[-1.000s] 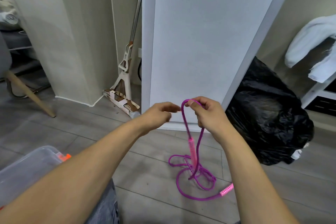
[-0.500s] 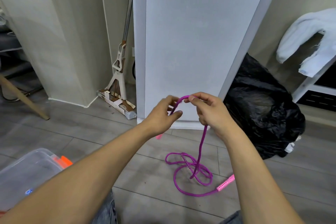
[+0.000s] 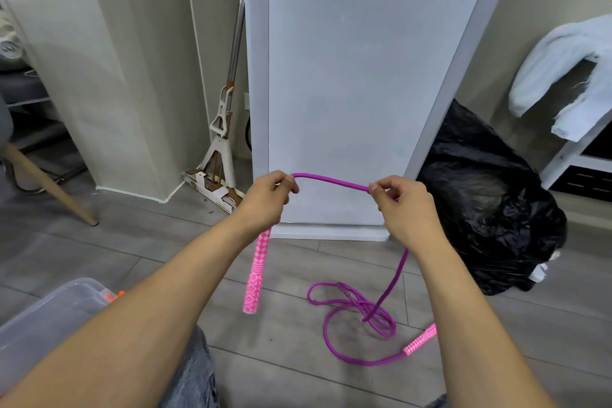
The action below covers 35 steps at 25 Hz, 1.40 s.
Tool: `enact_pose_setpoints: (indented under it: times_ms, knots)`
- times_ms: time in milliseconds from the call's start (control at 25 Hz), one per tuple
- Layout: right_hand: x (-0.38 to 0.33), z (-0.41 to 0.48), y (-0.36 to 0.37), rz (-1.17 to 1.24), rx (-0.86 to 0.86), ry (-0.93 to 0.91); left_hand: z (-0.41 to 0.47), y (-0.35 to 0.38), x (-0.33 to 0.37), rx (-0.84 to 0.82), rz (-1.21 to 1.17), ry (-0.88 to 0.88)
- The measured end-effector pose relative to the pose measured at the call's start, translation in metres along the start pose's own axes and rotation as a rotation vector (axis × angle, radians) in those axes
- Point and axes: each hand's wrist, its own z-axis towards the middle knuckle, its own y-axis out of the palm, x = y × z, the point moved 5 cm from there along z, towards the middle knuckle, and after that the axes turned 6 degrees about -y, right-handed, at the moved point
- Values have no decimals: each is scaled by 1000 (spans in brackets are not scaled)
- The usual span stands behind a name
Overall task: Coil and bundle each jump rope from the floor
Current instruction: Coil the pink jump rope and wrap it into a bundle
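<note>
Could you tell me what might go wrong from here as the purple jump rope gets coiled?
1. The loose loops on the floor cross each other, so pulling them up may tighten them into a knot.
2. The pink handle dangles freely below the left hand and could swing and snag the cord.
3. The right hand only pinches the jump rope, so it may slip.
</note>
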Motion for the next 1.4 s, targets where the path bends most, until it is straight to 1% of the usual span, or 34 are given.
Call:
enact_pose_setpoints:
  times_ms: [80,120,160,240,320,360,440,560,680,840,920,1000,1080,1160,1240,1320,1400]
  knots:
    - [5,0,2,-30,-100,21,8,-14,-7,117,-138,-94]
    - [6,-1,4,-36,-132,33,9,-15,-10,134,-243,-149]
    - [6,-1,6,-33,-144,39,8,-13,-11,115,-347,-197]
    - [-1,-3,13,90,-102,47,-2,-2,-8,7,-499,-278]
    - [-13,-7,21,321,-26,70,-14,11,-2,-122,-561,-322]
    - [-19,-9,26,400,3,76,-18,16,2,-172,-578,-335]
    - [-28,-13,37,452,32,68,-25,23,5,-239,-608,-352]
    - [-33,-19,52,355,22,38,-31,36,10,-309,-660,-333]
    - [-36,-27,64,260,-6,39,-31,42,11,-286,-679,-285]
    - [-34,-29,68,215,75,100,-28,44,12,-297,-663,-214]
    - [-31,-29,70,231,90,141,-30,47,13,-311,-627,-166]
    - [-31,-29,72,231,58,110,-31,46,15,-283,-517,-66]
    - [-35,-30,73,219,-5,54,-31,40,18,-210,-372,27]
    - [-41,-30,76,224,-75,-10,-26,29,18,-107,-313,22]
    - [-44,-32,79,182,-138,-39,-21,21,16,-43,-415,-65]
    - [-42,-34,82,85,-216,-32,-14,13,13,1,-641,-171]
    - [-38,-36,84,37,-336,-31,-5,1,4,69,-896,-271]
